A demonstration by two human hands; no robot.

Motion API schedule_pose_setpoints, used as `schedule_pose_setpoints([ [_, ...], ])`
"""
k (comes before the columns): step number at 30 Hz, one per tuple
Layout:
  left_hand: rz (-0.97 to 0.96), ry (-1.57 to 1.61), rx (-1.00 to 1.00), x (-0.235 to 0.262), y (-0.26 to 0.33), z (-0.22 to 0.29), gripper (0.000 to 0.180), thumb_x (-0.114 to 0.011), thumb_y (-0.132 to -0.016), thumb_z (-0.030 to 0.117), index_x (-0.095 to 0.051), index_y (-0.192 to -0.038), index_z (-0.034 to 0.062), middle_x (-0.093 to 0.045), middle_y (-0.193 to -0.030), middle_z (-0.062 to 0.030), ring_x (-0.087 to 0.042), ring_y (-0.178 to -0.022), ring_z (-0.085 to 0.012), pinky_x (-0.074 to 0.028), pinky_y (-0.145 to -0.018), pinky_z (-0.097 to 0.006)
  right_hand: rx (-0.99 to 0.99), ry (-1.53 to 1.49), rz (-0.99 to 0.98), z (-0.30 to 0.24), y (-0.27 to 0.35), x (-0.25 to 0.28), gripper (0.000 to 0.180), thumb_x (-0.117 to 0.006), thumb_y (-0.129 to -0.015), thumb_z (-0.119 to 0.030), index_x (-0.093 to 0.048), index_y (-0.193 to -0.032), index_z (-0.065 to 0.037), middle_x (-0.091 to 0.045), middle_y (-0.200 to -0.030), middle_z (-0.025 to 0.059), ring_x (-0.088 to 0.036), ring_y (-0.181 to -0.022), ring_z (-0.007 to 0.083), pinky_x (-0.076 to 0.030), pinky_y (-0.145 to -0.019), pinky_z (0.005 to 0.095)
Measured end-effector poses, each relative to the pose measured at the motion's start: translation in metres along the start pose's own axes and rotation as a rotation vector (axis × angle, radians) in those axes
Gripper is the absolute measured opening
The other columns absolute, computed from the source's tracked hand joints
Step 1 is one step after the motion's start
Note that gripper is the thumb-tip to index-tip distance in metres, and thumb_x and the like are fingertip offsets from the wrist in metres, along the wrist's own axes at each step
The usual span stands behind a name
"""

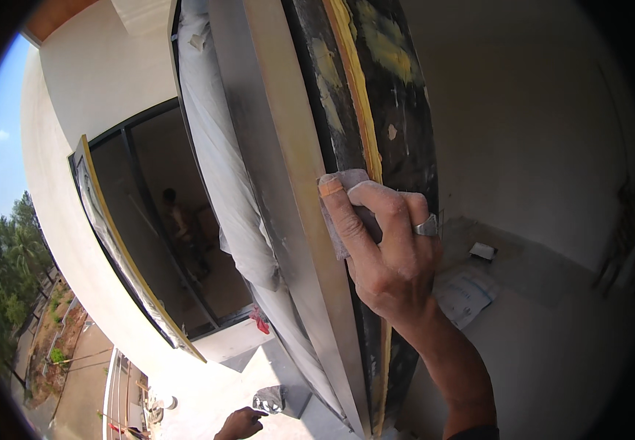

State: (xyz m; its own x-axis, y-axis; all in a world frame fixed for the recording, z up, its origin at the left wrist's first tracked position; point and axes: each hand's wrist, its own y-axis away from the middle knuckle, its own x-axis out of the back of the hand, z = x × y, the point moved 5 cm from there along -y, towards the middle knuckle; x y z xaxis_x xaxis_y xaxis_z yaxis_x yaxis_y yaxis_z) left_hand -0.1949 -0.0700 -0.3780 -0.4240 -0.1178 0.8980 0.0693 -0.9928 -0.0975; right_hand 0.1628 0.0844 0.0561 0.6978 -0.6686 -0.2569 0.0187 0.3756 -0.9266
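Observation:
Dust covers my right hand (394,249), which is closed around a folded grey piece of sandpaper (337,238) and presses it against the edge of a tall door or window frame (299,154). An orange band wraps the index fingertip, and a ring sits on another finger. Beside the sandpaper, a strip of yellow foam (358,81) runs along the frame's dark side, which has patchy filler smears. Low in the view, my left hand (240,424) hangs with its fingers loosely apart and nothing visible in them. It is near a crumpled plastic bag (270,400).
White plastic sheeting (233,169) wraps the frame's outer side. Left of it, an open window sash (127,257) juts from a pale wall, with a person (178,216) inside. A white sack (468,297) lies on the indoor floor at right. A railing (112,385) stands lower left.

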Motion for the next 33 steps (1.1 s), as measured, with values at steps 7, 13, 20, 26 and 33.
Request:
schedule_pose_setpoints([
  [7, -0.07, -0.005, 0.04, -0.028, 0.006, -0.03, 0.039, -0.062, -0.074, 0.012, -0.072, -0.112, 0.0107, -0.069, -0.097, -0.0194, -0.063, -0.094, -0.0361, -0.052, -0.086, -0.046, -0.032, 0.001, -0.028, -0.004, 0.004, 0.003, 0.05, -0.078, -0.067, -0.006, -0.073, -0.117, -0.007, -0.059, -0.097, 0.0016, -0.053, -0.078, 0.0184, -0.05, -0.063, 0.0262],
  [13, -0.041, 0.004, 0.009, -0.028, 0.008, -0.032, 0.038, -0.065, -0.074, 0.017, -0.072, -0.111, 0.0114, -0.07, -0.095, -0.0179, -0.063, -0.092, -0.0343, -0.052, -0.085, -0.045, -0.042, -0.017, -0.034, -0.006, 0.016, 0.005, 0.05, -0.077, -0.068, -0.004, -0.073, -0.117, -0.007, -0.058, -0.097, 0.0014, -0.054, -0.079, 0.0182, -0.051, -0.062, 0.0264],
  [20, -0.091, 0.038, 0.003, -0.026, -0.002, -0.027, 0.041, -0.063, -0.073, 0.015, -0.072, -0.113, 0.0103, -0.071, -0.094, -0.0176, -0.065, -0.092, -0.0345, -0.054, -0.084, -0.044, -0.068, -0.021, -0.073, -0.012, 0.017, 0.009, 0.048, -0.076, -0.069, -0.005, -0.073, -0.117, -0.006, -0.058, -0.097, 0.0019, -0.054, -0.079, 0.0184, -0.051, -0.063, 0.0265],
  [26, -0.154, 0.007, 0.042, -0.023, -0.006, -0.026, 0.041, -0.063, -0.073, 0.014, -0.072, -0.113, 0.0106, -0.071, -0.094, -0.0175, -0.065, -0.093, -0.0349, -0.054, -0.083, -0.045, -0.065, 0.001, -0.071, -0.006, 0.0, 0.006, 0.046, -0.075, -0.071, -0.005, -0.073, -0.117, -0.006, -0.058, -0.099, 0.0027, -0.054, -0.08, 0.0186, -0.051, -0.063, 0.027],
  [33, -0.195, -0.027, 0.02, -0.021, -0.01, -0.023, 0.045, -0.062, -0.074, 0.014, -0.07, -0.118, 0.0122, -0.071, -0.098, -0.0176, -0.066, -0.094, -0.034, -0.054, -0.086, -0.045, -0.037, 0.009, -0.022, -0.005, 0.003, 0.004, 0.046, -0.074, -0.072, -0.005, -0.072, -0.118, -0.006, -0.059, -0.1, 0.0035, -0.054, -0.08, 0.0188, -0.051, -0.062, 0.0276],
])
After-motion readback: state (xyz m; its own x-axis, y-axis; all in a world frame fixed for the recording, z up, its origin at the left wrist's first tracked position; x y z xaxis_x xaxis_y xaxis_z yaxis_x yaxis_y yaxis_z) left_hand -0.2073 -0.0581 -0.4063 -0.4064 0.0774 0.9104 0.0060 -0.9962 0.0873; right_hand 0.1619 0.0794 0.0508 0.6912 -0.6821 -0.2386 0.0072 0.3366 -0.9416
